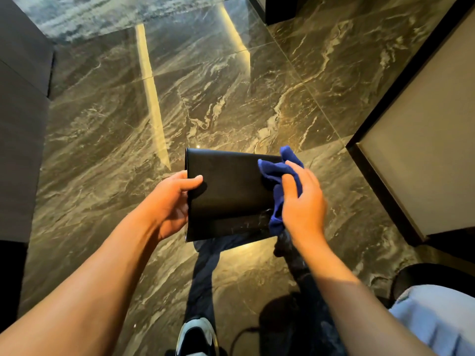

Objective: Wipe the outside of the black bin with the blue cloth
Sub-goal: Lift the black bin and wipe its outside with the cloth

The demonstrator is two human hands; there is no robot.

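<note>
Now the smooth black bin with its matte, slightly tapered body [228,194] is held up off the dark veined marble floor [231,86], turned on its side in front of the person, with its rim end at the left and its narrower base end at the right. The left hand [172,201] grips that rim end, thumb lying across the outer wall and the fingers out of sight behind or inside the edge. The right hand [303,199] has the crumpled, soft blue cloth [276,176] bunched under its fingers, pressed against the bin's outer wall close to the base end, with loose folds spilling above and below the hand.

By the look of it, the bin is light: one hand at the rim carries it with no sign of strain. The walls seem stiff and slick, showing a faint sheen and some pale marks low on the side, so a grip on the flat face would likely slide; the rim edge is the sure place to hold, as a lip gives the fingers something to hook. The cloth is limp and will fold to the surface, so it needs a flat palm behind it. Most of the visible wall between the two hands looks yet to be covered.
</note>
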